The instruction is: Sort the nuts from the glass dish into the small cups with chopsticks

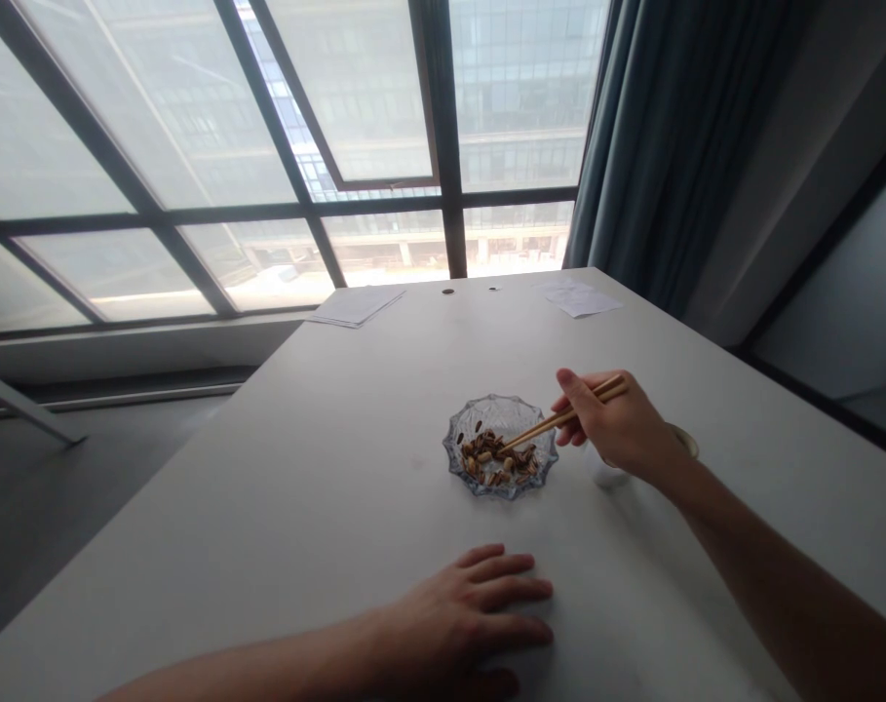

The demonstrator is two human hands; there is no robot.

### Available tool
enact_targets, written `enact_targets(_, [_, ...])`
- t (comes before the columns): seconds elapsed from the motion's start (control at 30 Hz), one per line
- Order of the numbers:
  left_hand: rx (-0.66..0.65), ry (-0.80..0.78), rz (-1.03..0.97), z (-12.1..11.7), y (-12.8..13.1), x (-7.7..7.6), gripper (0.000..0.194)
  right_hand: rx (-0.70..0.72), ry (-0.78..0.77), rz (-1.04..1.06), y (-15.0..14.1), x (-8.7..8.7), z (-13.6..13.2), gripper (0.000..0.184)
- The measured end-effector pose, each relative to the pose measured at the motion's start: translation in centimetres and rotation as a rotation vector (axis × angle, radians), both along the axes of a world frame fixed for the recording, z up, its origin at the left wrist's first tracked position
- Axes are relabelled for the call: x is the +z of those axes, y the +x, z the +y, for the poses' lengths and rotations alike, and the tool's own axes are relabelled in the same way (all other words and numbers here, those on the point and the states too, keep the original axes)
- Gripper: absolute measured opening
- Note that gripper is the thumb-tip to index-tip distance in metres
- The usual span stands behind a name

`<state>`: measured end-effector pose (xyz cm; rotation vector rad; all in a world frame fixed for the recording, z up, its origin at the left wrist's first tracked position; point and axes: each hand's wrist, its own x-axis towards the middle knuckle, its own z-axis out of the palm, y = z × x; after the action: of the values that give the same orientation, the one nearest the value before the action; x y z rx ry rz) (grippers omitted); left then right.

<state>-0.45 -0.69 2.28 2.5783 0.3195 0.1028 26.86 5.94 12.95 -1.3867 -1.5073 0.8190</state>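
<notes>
A clear glass bowl (455, 466) with a scalloped rim stands on the white table (340, 468). In it lie several brown seeds and pale nuts (490, 456) that look like peanuts. My right hand (610, 419) is closed around a pair of wooden chopsticks (559, 417), whose tips reach down among the seeds. Whether the tips pinch anything is too small to tell. My left hand (479, 609) rests flat on the table in front of the bowl, fingers spread, holding nothing. Behind my right wrist, a white cup-like container (604, 470) is mostly hidden.
White paper sheets (359, 306) lie at the table's far left corner, and more papers (580, 297) at the far right. A round hole (448, 292) is near the far edge. Large windows (384, 107) and a dark curtain (647, 146) stand beyond.
</notes>
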Motion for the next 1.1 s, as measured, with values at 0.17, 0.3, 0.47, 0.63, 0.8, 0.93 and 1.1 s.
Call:
enact_targets(0.17, [-0.002,0.01,0.006,0.0,0.0,0.1,0.049,-0.137,0.055,0.03,2.9,2.4,-0.2,0.06])
enact_targets(0.3, [-0.003,0.02,0.014,0.0,0.1,0.2,0.047,-0.369,0.156,-0.033,5.9,4.1,-0.1,0.051])
enact_targets(0.47, [-0.001,0.008,0.019,0.0,0.1,0.2,0.05,-0.418,0.115,-0.135,7.9,3.8,1.0,0.044])
enact_targets(0.63, [0.002,-0.006,0.003,0.0,0.0,0.2,0.052,-0.401,0.032,-0.145,8.3,3.5,1.6,0.039])
enact_targets(0.8, [0.004,-0.003,-0.002,0.0,0.0,0.1,0.05,-0.423,0.057,-0.098,8.1,4.1,1.1,0.039])
enact_targets(0.93, [0.0,0.002,0.01,0.0,0.0,0.2,0.049,-0.248,0.033,0.036,7.0,4.1,0.4,0.039])
enact_targets(1.1, [0.002,0.006,0.005,0.0,0.0,0.2,0.052,0.034,-0.054,0.071,4.9,2.9,0.1,0.045])
